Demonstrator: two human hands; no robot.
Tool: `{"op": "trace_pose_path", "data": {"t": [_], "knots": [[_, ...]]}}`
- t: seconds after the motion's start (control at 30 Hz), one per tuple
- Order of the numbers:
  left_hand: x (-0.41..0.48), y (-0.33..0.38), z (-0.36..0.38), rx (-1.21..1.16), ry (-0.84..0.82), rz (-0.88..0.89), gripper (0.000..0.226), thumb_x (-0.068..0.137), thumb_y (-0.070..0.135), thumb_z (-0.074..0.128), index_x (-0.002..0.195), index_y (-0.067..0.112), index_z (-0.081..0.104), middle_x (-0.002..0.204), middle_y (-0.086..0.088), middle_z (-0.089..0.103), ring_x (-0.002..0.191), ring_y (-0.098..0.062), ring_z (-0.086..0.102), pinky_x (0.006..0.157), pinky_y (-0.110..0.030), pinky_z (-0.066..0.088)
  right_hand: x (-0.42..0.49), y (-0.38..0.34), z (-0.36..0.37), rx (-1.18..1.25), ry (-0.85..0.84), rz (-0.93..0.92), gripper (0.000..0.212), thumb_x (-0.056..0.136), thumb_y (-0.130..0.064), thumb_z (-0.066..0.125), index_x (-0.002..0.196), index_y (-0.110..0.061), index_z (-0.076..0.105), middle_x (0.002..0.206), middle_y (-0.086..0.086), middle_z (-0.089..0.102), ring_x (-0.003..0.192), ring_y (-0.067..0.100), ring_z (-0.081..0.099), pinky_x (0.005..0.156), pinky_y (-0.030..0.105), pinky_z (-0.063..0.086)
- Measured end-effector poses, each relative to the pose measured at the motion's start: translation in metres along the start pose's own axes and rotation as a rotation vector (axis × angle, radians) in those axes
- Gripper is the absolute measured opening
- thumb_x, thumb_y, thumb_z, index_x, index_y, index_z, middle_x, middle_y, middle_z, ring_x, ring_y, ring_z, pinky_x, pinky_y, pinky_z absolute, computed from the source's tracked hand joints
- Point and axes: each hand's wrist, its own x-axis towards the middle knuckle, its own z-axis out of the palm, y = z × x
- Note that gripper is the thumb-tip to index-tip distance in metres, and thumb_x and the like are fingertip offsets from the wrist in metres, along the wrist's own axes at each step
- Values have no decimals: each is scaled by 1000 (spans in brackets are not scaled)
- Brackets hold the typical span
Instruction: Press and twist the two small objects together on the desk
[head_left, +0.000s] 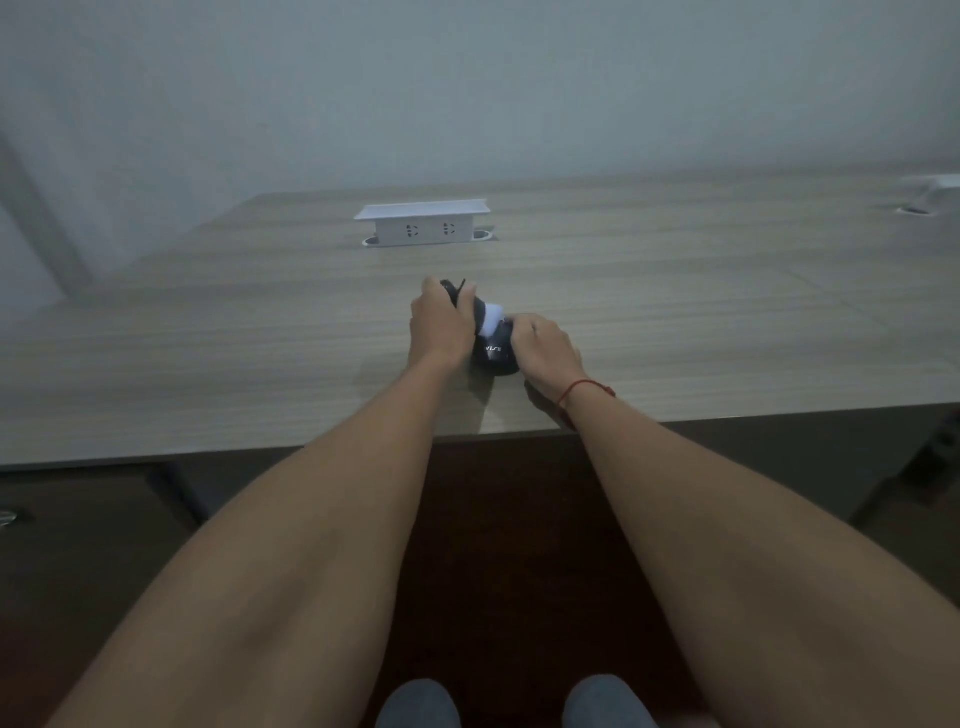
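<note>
**Both hands on a small black shoe near the worktop's front edge**

Your left hand is curled round the far end of a small black shoe, its fingers closed over the laces. Your right hand wraps the near end from the side, fingers bent round the heel. The shoe sits on the wooden worktop, close to its front edge and between your two hands; something white shows at its opening, and pale lettering runs across the heel, too blurred to read.

Judging by its size, expect it to be light. The upper will likely give under your fingers, while the sole should stay stiff, so the firmest hold is along the sole and heel. The laces are limp and thin: pinch them near the eyelets. A white socket box stands well beyond, toward the wall.
</note>
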Motion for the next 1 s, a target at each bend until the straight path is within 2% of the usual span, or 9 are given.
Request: {"op": "trace_pose_path", "data": {"t": [0.2,0.33,0.4,0.5,0.63,0.7,0.8,0.9,1.0], "knots": [[4,9,-3,29,-71,99,35,93,36,56,92,1,59,91,-15,61,83,-28,60,68,-31,44,-4,-3,-3,106,-20,57,42,100,-34,18,90,-15,54,100,14,59,97,30,55,92,41,41],[-2,12,-11,230,-45,36,36,96,30,52,107,-4,55,111,-23,61,98,-36,57,78,-37,43,-5,-5,-3,104,-32,94,35,100,-31,19,90,-15,48,126,23,59,115,36,54,98,41,35],[1,13,-17,218,-66,38,36,95,30,54,106,-4,56,112,-24,61,103,-39,59,86,-39,48,-5,-4,-4,100,-38,91,35,100,-31,18,93,-15,49,127,23,59,116,36,53,100,42,35],[-5,8,-18,89,-170,64,38,92,37,58,98,0,61,98,-20,67,85,-33,67,79,-46,58,-7,-2,-4,117,-37,75,47,98,-39,15,97,-12,54,114,21,61,107,35,56,103,47,40],[-16,-6,-23,147,-52,25,38,95,35,54,107,-1,56,103,-14,61,90,-27,60,81,-40,53,-6,-4,-4,105,-48,73,43,98,-37,16,95,-13,52,124,24,60,114,38,55,103,45,38],[-16,-13,-27,163,-3,7,38,95,35,54,107,-1,55,104,-17,60,93,-31,60,83,-41,51,-4,-3,-5,105,-42,73,36,98,-36,17,90,-17,46,121,24,61,112,37,55,98,43,37],[-16,-20,-27,51,30,-72,38,93,36,56,104,0,55,108,-21,61,97,-37,62,86,-47,54,-5,-1,-3,60,-37,57,39,94,-44,25,86,-19,55,110,17,65,102,33,56,93,40,40],[-11,-29,-19,19,-53,-139,41,90,42,58,98,1,56,103,-22,65,89,-38,67,80,-51,58,-9,3,3,54,-1,25,54,81,-64,43,105,-23,68,108,5,70,107,29,61,96,42,48],[-10,-19,-21,42,-114,-121,43,91,39,58,103,-3,59,100,-18,65,89,-32,65,82,-43,57,-9,4,-1,-2,-14,3,55,85,-57,52,126,-21,60,125,4,65,117,27,58,104,45,44]]}}
